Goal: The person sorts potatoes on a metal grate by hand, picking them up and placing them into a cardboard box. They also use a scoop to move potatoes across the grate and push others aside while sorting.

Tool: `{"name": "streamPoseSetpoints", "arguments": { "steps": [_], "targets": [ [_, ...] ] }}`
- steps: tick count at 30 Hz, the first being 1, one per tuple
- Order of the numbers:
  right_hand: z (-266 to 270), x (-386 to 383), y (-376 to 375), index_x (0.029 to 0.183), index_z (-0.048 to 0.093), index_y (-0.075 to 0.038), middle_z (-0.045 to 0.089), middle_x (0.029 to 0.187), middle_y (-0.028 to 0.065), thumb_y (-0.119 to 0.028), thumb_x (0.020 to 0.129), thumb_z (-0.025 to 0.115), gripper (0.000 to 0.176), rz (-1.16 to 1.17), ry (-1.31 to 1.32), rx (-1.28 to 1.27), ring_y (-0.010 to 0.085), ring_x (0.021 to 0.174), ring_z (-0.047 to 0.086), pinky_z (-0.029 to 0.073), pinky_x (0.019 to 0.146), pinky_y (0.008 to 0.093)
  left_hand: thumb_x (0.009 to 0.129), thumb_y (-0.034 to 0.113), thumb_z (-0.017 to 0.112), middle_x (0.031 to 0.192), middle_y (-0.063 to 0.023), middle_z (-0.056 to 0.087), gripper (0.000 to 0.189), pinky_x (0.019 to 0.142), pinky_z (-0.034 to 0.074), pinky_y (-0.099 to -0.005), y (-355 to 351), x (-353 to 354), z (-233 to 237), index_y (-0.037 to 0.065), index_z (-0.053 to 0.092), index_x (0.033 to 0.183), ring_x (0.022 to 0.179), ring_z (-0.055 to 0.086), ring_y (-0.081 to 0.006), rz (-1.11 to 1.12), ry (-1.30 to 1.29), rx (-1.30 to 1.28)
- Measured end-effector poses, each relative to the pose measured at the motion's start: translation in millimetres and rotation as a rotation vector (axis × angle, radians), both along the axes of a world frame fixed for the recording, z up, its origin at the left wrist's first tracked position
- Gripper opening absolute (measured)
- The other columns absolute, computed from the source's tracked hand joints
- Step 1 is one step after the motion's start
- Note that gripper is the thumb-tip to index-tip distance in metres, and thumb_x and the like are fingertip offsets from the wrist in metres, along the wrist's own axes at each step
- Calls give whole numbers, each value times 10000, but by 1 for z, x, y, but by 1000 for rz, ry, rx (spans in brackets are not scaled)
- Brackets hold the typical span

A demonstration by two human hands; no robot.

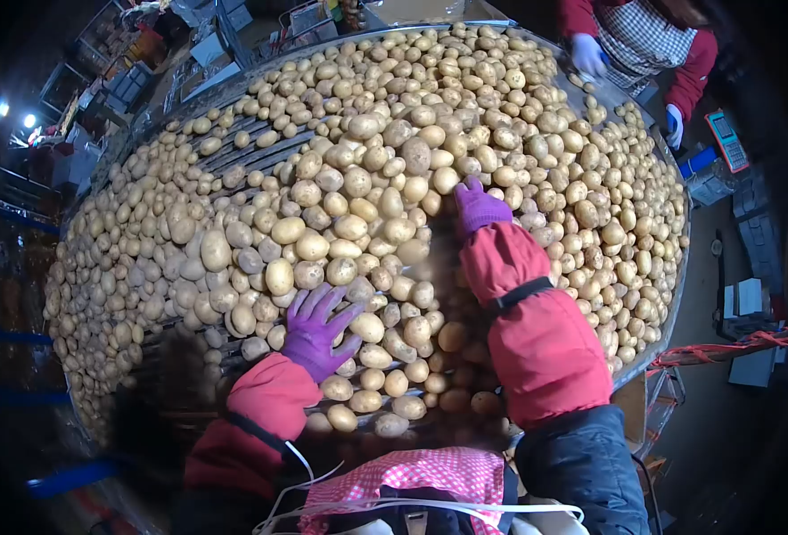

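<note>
A broad heap of potatoes [358, 183] covers a slatted table [260, 147]. My left hand [321, 332], in a purple glove, lies palm down over potatoes at the near left, its fingers spread and nothing in its grip. Farther out and to the right, my right hand [483, 207] wears a matching glove and reaches in among the potatoes. Its fingertips point away from me and down beside several of them; most of the fingers are hidden, so I cannot see whether it holds one. Red sleeve covers reach over both forearms.
Across the table at the upper right stands another person in a checked apron [648, 40], with a white-gloved hand [588, 55] near the potatoes. A device with a keypad [726, 138] is beyond the right edge. Red twine [715, 352] hangs at the right; crates [131, 85] stand far left.
</note>
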State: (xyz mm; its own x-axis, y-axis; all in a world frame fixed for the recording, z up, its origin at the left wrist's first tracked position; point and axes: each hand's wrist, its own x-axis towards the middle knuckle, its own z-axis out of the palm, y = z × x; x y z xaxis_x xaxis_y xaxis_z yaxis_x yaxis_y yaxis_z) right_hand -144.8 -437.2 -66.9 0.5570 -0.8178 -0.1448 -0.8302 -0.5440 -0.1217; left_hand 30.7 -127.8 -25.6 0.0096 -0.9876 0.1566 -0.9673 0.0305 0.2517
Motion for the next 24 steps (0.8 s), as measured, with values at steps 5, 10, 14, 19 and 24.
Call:
{"name": "streamPoseSetpoints", "arguments": {
  "steps": [5, 10, 14, 19, 24],
  "targets": [
    [22, -26, -13, 972, 689, -107, 716, 809, 70, -202, 773, 722, 223, -245, -556, 256, 315, 783, 701, 561, 714, 425, 782, 328, 723, 1387, -106, 491, 508, 1114, 273, -556, 0, 3, 2, 223, 636, 1271, 1325, 408, -350, -15, 6, -24],
    [-11, -112, -1, 1109, 704, -76, 734, 1005, 108, -233, 854, 673, 301, -289, -942, 479, 193, 889, 703, 560, 816, 316, 769, 339, 725, 1377, -102, 496, 509, 1097, 286, -553, 4, -4, -2, 232, 633, 1257, 1320, 409, -343, -13, -20, -52],
    [30, -92, 48, 1192, 670, -105, 717, 1053, 140, -253, 841, 688, 381, -172, -756, 383, 251, 923, 699, 555, 840, 357, 754, 356, 736, 1384, -104, 487, 546, 1094, 284, -556, 6, -2, -9, 241, 619, 1274, 1318, 407, -352, -9, -70, -62],
    [16, -39, 57, 1183, 627, -139, 687, 1034, 165, -368, 819, 705, 437, 93, -248, 240, 343, 981, 672, 544, 840, 433, 749, 363, 740, 1382, -104, 490, 550, 1090, 292, -554, 4, -1, -10, 241, 621, 1272, 1310, 414, -353, -25, -63, -63],
    [73, -18, 70, 1217, 607, -138, 669, 1115, 191, -371, 837, 682, 453, -19, -128, 400, 369, 1067, 643, 518, 903, 456, 745, 360, 748, 1375, -100, 501, 540, 1096, 289, -546, 4, -1, -4, 234, 627, 1256, 1296, 435, -335, -22, -33, -73]
  ]
}}
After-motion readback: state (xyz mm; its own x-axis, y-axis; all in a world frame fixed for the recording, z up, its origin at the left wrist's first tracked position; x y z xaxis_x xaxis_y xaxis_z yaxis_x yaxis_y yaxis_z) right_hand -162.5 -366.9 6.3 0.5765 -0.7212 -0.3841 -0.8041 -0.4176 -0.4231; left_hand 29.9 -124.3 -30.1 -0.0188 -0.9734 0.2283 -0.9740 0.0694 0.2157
